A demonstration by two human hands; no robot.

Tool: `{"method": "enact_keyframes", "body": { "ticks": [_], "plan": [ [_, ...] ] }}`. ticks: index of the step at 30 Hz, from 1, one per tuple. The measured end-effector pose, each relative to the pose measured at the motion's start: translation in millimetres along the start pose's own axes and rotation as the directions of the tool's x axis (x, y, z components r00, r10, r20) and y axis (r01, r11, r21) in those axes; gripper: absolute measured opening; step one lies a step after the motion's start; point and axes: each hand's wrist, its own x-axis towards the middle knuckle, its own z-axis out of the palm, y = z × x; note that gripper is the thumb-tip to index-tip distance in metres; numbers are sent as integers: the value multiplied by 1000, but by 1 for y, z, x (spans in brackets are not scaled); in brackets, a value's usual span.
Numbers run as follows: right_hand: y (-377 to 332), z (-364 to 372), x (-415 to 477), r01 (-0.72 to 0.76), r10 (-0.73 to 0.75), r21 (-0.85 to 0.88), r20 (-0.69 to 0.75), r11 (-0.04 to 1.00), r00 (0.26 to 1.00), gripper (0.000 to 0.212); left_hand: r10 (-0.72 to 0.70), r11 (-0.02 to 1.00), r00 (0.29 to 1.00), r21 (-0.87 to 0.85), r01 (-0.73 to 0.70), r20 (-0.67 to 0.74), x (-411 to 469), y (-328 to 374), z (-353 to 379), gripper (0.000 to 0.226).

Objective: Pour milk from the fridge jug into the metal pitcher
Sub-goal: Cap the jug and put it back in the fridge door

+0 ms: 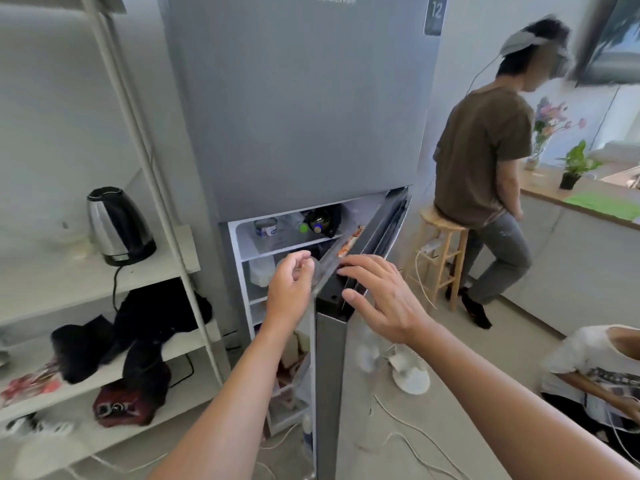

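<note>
Just two hands [292, 282] [377, 296], one fridge door [332, 375], one jug [260, 270].

Pale walls, light floor [450, 393] with white cables trailing across it. White open shelving unit [104, 292] on the left holds a steel kettle [117, 226] and dark clothes [138, 334] (lower shelves cluttered, blurry). Wooden stool [443, 251] by a wood-topped counter [571, 199] at right, with a potted plant [576, 164] and flowers [550, 123]. Soft daylight, even.
</note>
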Motion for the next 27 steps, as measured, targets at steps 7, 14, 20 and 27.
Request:
{"method": "enact_keyframes", "body": {
  "ticks": [7,14,20,27],
  "plan": [
    [-13,45,56,6,3,-102,94,995,996,49,-149,978,969,-176,114,-199,2,-21,-37,32],
    [-32,86,105,-82,100,-175,99,981,990,49,-162,971,963,-209,117,-215,-1,-43,-63,48],
    [-37,118,136,-85,95,-218,37,972,995,45,-111,989,977,71,126,-183,19,-60,-72,69],
    [-10,164,158,204,-214,-195,-31,959,976,49,-75,974,923,171,149,-378,54,-66,-79,57]
  ]
}}
